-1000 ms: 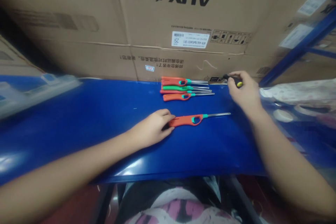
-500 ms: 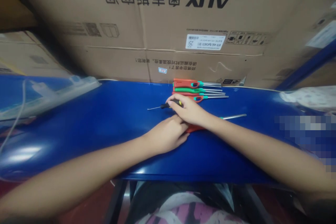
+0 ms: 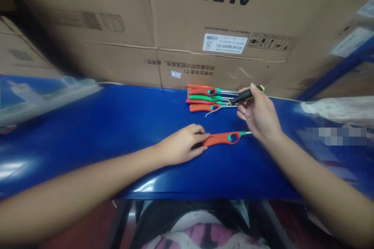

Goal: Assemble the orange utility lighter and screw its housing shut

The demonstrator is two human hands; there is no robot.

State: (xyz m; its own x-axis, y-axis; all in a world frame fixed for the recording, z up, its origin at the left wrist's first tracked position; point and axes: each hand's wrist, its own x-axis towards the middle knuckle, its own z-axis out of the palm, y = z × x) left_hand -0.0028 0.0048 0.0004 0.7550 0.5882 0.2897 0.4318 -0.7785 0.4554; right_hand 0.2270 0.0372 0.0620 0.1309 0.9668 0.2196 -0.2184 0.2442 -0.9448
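My left hand (image 3: 187,144) grips the handle end of an orange long-nosed lighter (image 3: 220,139) that lies on the blue tabletop. The lighter's green collar and metal tube point right, and the tube's tip is hidden behind my right wrist. Raised above the table, my right hand (image 3: 260,113) is closed around a black-and-yellow screwdriver (image 3: 245,95). Its thin shaft slants down to the left. Behind it, several more lighters lie side by side, including a green one (image 3: 203,97) and an orange one (image 3: 204,107); my right hand hides the ends of their tubes.
A large cardboard box (image 3: 175,15) with printed text stands along the back of the blue table (image 3: 131,124). A clear plastic bag (image 3: 49,101) with a white item lies at the left. On the right are a white patterned bundle (image 3: 336,109) and a blue metal post (image 3: 330,70).
My right hand has moved right and up from beside my left hand, carrying the screwdriver. The orange lighter's handle is now uncovered, with my left hand still on its end.
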